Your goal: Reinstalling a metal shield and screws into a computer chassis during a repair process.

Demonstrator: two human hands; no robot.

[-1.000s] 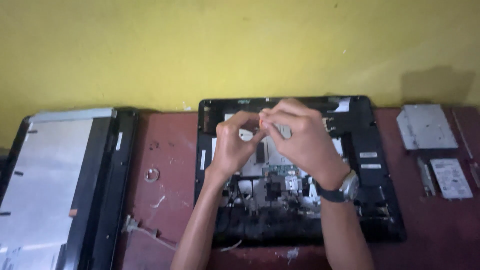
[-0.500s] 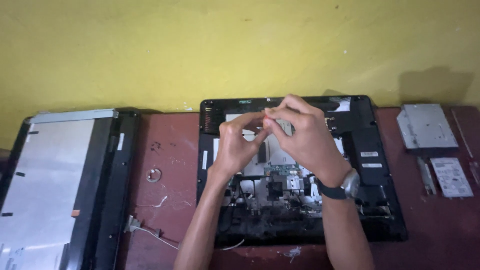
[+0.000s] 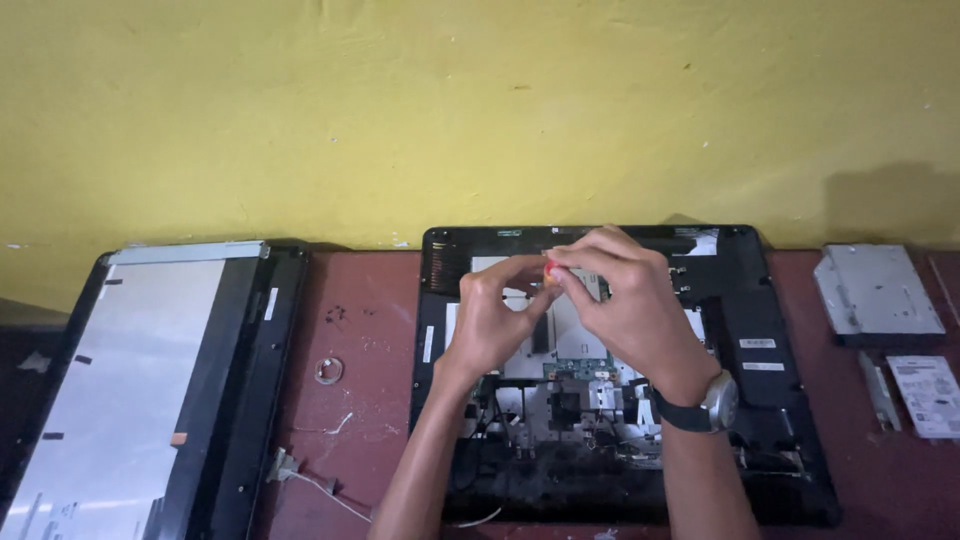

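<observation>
An opened black computer chassis (image 3: 770, 400) lies on the reddish table, its circuit board (image 3: 570, 400) and metal shield exposed. Above its upper middle, my left hand (image 3: 495, 315) and my right hand (image 3: 625, 300) meet fingertip to fingertip. Between the fingertips sits a small red and yellow object (image 3: 549, 270), pinched by both hands; its kind is too small to tell. A dark watch (image 3: 705, 408) is on my right wrist.
A flat screen panel in a black frame (image 3: 140, 390) lies at the left. A metal ring (image 3: 329, 371) and a loose cable (image 3: 310, 480) rest between panel and chassis. A grey drive (image 3: 878, 295) and a labelled part (image 3: 925, 395) lie at the right. A yellow wall stands behind.
Both hands stay joined over the chassis and have shifted slightly toward me. The small red and yellow object now shows between the fingertips.
</observation>
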